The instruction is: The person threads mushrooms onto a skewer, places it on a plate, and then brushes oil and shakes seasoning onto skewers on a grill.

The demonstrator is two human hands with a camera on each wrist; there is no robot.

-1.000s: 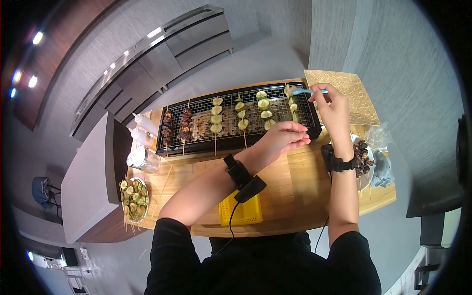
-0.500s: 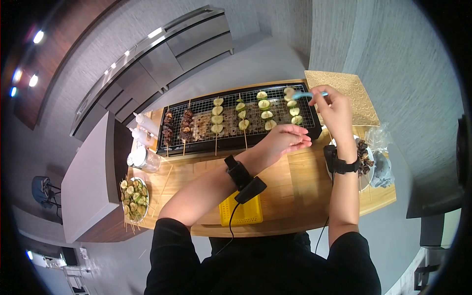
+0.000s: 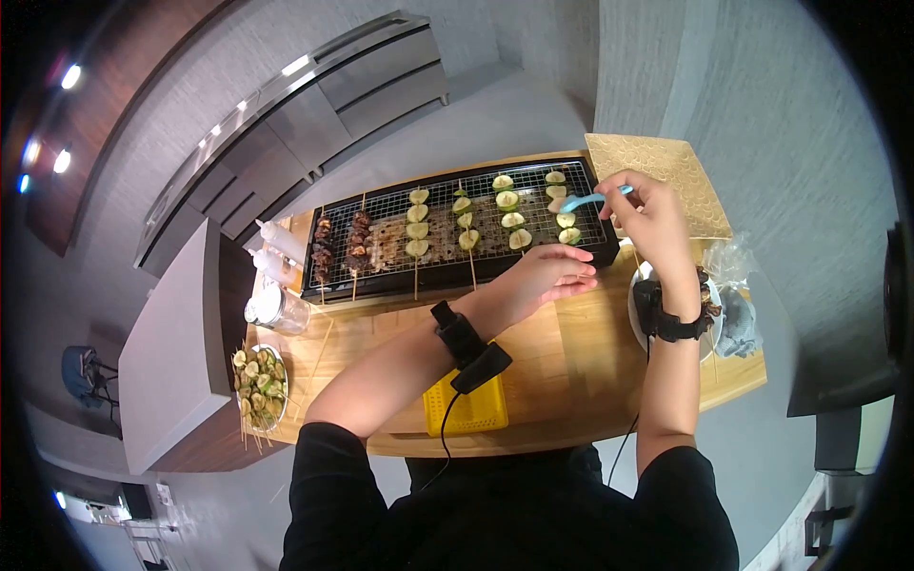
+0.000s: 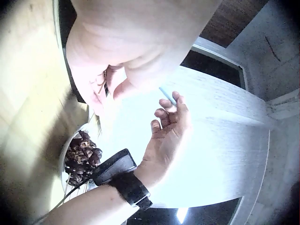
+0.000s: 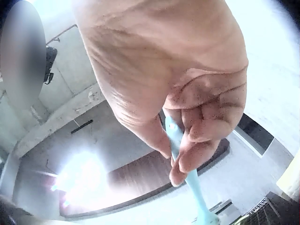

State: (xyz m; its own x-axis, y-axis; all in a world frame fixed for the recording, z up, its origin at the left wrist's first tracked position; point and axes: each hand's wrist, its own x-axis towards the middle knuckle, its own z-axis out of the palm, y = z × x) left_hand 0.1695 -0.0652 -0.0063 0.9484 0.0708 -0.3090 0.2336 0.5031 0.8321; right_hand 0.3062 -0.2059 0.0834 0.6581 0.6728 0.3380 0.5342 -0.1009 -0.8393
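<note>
In the head view, my right hand (image 3: 649, 217) pinches the handle of a light blue basting brush (image 3: 588, 200). The brush head lies over the rightmost skewer of zucchini slices (image 3: 568, 236) on the black grill (image 3: 609, 228). My left hand (image 3: 550, 276) is at the front edge of the grill, below that skewer. A thin wooden stick (image 4: 102, 83) shows between its thumb and fingers in the left wrist view. Close up in the right wrist view, the blue handle (image 5: 194, 187) runs between thumb and fingertips.
More zucchini skewers (image 3: 418, 224) and two dark meat skewers (image 3: 359, 238) lie on the grill. Squeeze bottles (image 3: 276, 266), a lidded jar (image 3: 276, 309), a plate of zucchini skewers (image 3: 262, 385), a yellow basket (image 3: 476, 409), a plate of dark skewers (image 3: 712, 305) and a gold board (image 3: 657, 181) surround it.
The brush has moved down along the rightmost skewer, from its far end toward its middle. That skewer's slices, edge-on earlier, now lie face up. My left hand has barely moved.
</note>
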